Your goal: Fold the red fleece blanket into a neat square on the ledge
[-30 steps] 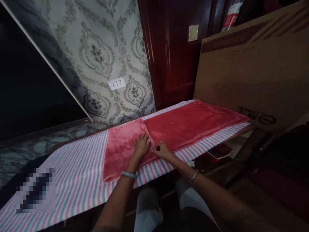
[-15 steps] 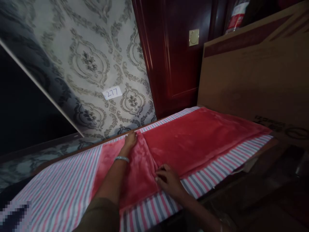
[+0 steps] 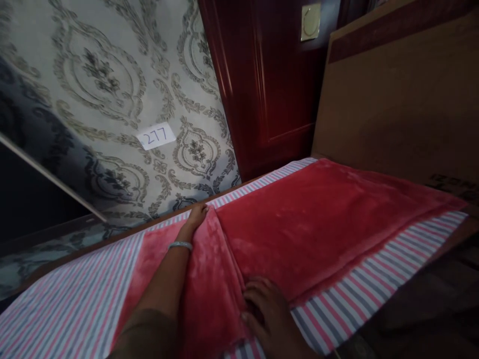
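Observation:
A plush red blanket (image 3: 299, 224) lies over a striped sheet (image 3: 82, 279). Its left part is folded over, and the fold's edge runs between my two hands. At the far end of that edge, my left hand (image 3: 198, 214), with a bracelet on the wrist, is closed on the blanket; its fingertips are partly hidden. My right hand (image 3: 269, 314) is at the near end, fingers curled and thumb below them around the edge of the fold.
Patterned wallpaper with a paper label marked 277 (image 3: 156, 135) rises behind the sheet. A dark red wooden panel (image 3: 277, 89) stands beside it. On the right, a large cardboard box (image 3: 396, 109) borders the blanket. A dark panel with a pale edge (image 3: 52, 179) is at left.
The view has moved closer and tilted down. My right hand appears lower and larger, its fingers more curled at the fold. My left hand stays at the far end of the edge.

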The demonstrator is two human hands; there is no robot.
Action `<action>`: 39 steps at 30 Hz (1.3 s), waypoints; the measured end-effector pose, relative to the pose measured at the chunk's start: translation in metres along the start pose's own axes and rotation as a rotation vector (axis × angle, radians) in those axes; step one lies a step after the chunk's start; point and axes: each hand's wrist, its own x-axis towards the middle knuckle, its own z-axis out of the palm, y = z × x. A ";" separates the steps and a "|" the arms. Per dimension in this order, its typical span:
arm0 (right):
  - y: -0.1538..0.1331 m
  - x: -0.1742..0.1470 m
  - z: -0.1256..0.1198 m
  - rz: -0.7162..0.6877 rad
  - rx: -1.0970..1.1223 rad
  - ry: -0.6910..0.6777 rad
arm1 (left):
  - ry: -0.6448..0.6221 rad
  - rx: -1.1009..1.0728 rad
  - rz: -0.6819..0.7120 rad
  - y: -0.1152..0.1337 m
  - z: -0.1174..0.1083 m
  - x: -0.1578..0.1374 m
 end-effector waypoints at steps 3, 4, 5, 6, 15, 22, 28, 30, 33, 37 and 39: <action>-0.002 0.001 -0.001 0.040 0.024 0.001 | -0.010 -0.014 0.011 0.000 0.009 -0.002; -0.004 0.002 -0.002 0.054 0.032 0.003 | -0.011 -0.018 0.012 0.000 0.010 -0.003; -0.007 0.003 -0.002 0.066 0.044 0.013 | -0.011 -0.021 0.012 0.000 0.010 -0.005; -0.009 0.004 -0.003 0.082 0.060 0.030 | -0.011 -0.023 0.013 -0.001 0.009 -0.006; -0.014 0.000 -0.002 0.163 0.188 0.102 | -0.049 0.069 0.026 0.005 0.011 -0.013; -0.004 -0.004 0.002 0.148 0.176 0.086 | -0.146 0.181 -0.049 -0.008 -0.010 -0.022; 0.003 -0.010 0.004 0.087 0.080 0.071 | -0.179 0.274 -0.238 -0.074 -0.059 -0.067; 0.003 -0.010 0.002 0.069 0.067 0.052 | -0.160 0.291 -0.293 -0.094 -0.069 -0.082; 0.003 -0.010 0.001 0.060 0.042 0.063 | -0.129 0.290 -0.338 -0.114 -0.073 -0.098; 0.005 -0.012 0.000 0.049 0.017 0.068 | -0.100 0.245 -0.370 -0.123 -0.065 -0.102; 0.005 -0.012 -0.001 0.039 0.016 0.057 | -0.076 0.206 -0.390 -0.124 -0.059 -0.101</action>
